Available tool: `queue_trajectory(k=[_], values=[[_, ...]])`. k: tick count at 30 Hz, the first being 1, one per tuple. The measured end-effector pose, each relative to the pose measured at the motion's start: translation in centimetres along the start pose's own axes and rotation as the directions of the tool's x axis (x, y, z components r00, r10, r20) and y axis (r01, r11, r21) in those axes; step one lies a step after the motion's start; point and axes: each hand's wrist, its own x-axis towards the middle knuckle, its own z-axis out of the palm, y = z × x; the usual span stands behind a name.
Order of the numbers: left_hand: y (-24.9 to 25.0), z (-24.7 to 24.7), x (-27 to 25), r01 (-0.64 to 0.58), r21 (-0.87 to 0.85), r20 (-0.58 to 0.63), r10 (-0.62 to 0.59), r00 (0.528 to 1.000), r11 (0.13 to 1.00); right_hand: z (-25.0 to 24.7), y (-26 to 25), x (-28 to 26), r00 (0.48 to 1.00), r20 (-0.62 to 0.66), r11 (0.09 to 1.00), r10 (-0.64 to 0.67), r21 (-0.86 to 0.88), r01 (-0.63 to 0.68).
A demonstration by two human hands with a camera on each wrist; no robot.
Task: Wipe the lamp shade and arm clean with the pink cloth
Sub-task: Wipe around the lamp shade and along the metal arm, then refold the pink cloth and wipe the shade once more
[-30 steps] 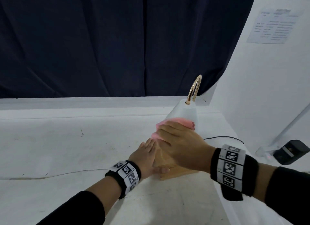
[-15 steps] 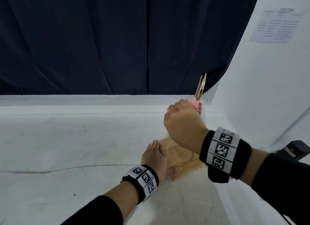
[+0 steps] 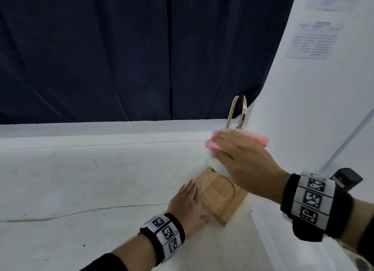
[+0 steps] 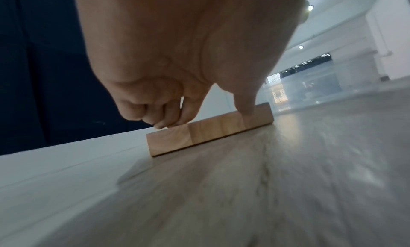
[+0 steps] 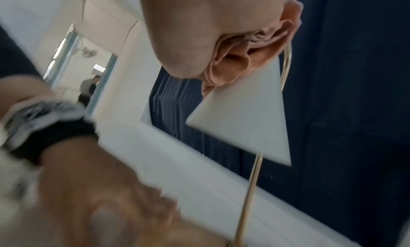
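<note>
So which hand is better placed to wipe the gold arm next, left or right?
Right. The right hand presses the pink cloth on top of the lamp shade, just below the gold arm. The left hand is down on the wooden base, likely steadying it.

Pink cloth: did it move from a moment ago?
Yes. The pink cloth has come down off the curved gold arm onto the top of the white cone lampshade, under the right hand.
</note>
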Motion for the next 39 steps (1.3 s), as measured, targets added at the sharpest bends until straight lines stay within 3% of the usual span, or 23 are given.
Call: queue_trajectory(k=[3, 5, 6, 8, 9, 11, 14, 17, 20, 22, 24, 32, 34, 39], values=[[-0.1, -0.6, 0.7, -0.119, -0.060, -0.041, 0.117, 0.992, 0.991, -1.2, 0.7, 2.8, 0.987, -0.025, 0.981, 0.161, -0.108, -0.163], [0.1, -0.9, 1.6, -0.157, -0.072, -0.023, 0.156, 0.987, 0.985, -2.9, -0.2, 5.1, 0.957, 0.196, 0.966, 0.212, -0.193, -0.174], [0.1, -1.0, 2.1, -0.149, -0.078, -0.006, 0.149, 0.989, 0.986, -3.4, -0.8, 5.8, 0.908, 0.348, 0.959, 0.236, -0.235, -0.159], [0.2, -0.9, 2.9, -0.117, -0.091, 0.017, 0.119, 0.993, 0.989, -3.8, -1.9, 6.6, 0.799, 0.508, 0.931, 0.320, -0.323, -0.168], [0.3, -0.8, 3.2, -0.106, -0.096, 0.026, 0.109, 0.994, 0.990, -4.2, -2.2, 6.9, 0.797, 0.493, 0.916, 0.348, -0.360, -0.177], [0.4, -0.7, 3.1, -0.092, -0.105, 0.027, 0.095, 0.995, 0.990, -3.1, -3.4, 6.9, 0.837, 0.478, 0.923, 0.265, -0.376, -0.077], [0.9, -1.0, 2.7, -0.063, -0.123, -0.028, 0.060, 0.998, 0.990, -0.9, -4.4, 6.0, 0.830, 0.532, 0.966, 0.166, -0.255, -0.029], [1.8, -0.7, 2.7, -0.016, -0.142, -0.046, 0.010, 0.999, 0.990, 0.5, -4.1, 2.9, 0.888, 0.460, 0.980, 0.033, -0.190, 0.062], [2.7, -0.3, 2.8, 0.037, -0.085, -0.014, -0.039, 0.999, 0.996, 1.6, -2.6, -1.7, 0.966, 0.215, 0.990, -0.143, 0.034, 0.139], [3.1, -0.3, 2.8, 0.067, -0.061, 0.024, -0.066, 0.998, 0.996, 1.3, -1.4, -4.0, 0.984, 0.044, 0.973, -0.171, 0.163, 0.162], [3.2, -0.7, 2.8, 0.062, -0.061, 0.042, -0.060, 0.997, 0.996, 1.0, -0.1, -5.5, 0.992, -0.033, 0.965, -0.121, 0.232, 0.126], [-0.3, -2.5, 2.5, -0.070, -0.169, 0.114, 0.090, 0.989, 0.983, 1.4, -0.3, -3.2, 0.969, -0.178, 0.899, 0.172, 0.431, -0.081], [-1.5, -3.2, 2.5, -0.105, -0.172, 0.151, 0.131, 0.980, 0.980, 2.5, -1.3, -3.2, 0.973, -0.160, 0.879, 0.164, 0.472, -0.070], [-3.3, -4.6, 2.8, -0.117, -0.135, 0.230, 0.146, 0.962, 0.984, 3.9, -1.8, -4.9, 0.999, -0.005, 0.837, -0.038, 0.546, 0.034]])
